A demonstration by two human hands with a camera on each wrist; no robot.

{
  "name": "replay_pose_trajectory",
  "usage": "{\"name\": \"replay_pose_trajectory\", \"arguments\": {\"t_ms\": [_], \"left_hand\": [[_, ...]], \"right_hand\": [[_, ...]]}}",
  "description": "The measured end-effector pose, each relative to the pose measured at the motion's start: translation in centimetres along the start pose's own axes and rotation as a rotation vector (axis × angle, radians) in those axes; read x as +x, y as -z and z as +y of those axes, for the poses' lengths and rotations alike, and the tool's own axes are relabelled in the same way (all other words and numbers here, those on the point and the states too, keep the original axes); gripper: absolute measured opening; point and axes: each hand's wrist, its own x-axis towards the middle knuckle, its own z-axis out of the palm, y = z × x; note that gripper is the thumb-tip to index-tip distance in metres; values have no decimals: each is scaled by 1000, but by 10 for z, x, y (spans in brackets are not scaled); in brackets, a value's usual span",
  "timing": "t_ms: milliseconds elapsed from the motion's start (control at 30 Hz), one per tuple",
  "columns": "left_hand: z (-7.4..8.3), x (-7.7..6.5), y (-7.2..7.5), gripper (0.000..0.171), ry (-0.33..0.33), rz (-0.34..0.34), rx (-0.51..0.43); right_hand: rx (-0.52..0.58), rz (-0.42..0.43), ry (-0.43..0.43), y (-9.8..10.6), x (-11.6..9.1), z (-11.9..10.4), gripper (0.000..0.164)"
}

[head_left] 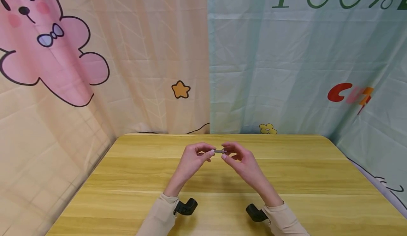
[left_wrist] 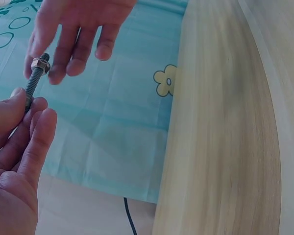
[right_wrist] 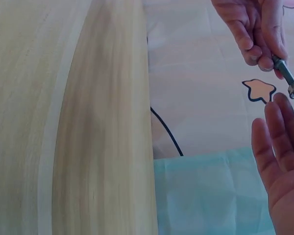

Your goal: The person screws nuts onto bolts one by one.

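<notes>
In the head view, a metal bolt [head_left: 218,151] lies level between the two hands above the table. My left hand [head_left: 194,157] pinches its head end between thumb and fingers. The threaded shaft [left_wrist: 34,82] points at the right hand and carries a hex nut [left_wrist: 40,64] close to its free end. My right hand [head_left: 241,159] is around that end, its thumb and index finger spread on either side of the nut. The right hand's other fingers [right_wrist: 279,142] extend fairly straight. Part of the bolt head is hidden by the left fingertips.
Beneath the hands is a wooden table [head_left: 203,207]. Printed curtains [head_left: 178,45] hang behind it and along both sides. A black wrist mount [head_left: 187,206] sits at the left cuff, and another black mount [head_left: 256,213] at the right cuff.
</notes>
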Motion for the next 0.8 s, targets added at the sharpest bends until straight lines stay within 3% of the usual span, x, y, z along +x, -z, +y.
{"name": "replay_pose_trajectory", "arguments": {"t_ms": [233, 467, 633, 800], "left_hand": [[1, 1, 0, 10, -13, -4, -1], [1, -1, -1, 10, -2, -13, -4], [1, -1, -3, 10, 0, -22, -7], [2, 0, -3, 10, -8, -17, 3]], "right_hand": [[21, -13, 51, 2, 1, 2, 20], [39, -6, -28, 0, -1, 1, 11], [46, 14, -113, -1, -1, 0, 23], [25, 7, -101, -1, 0, 1, 27]]}}
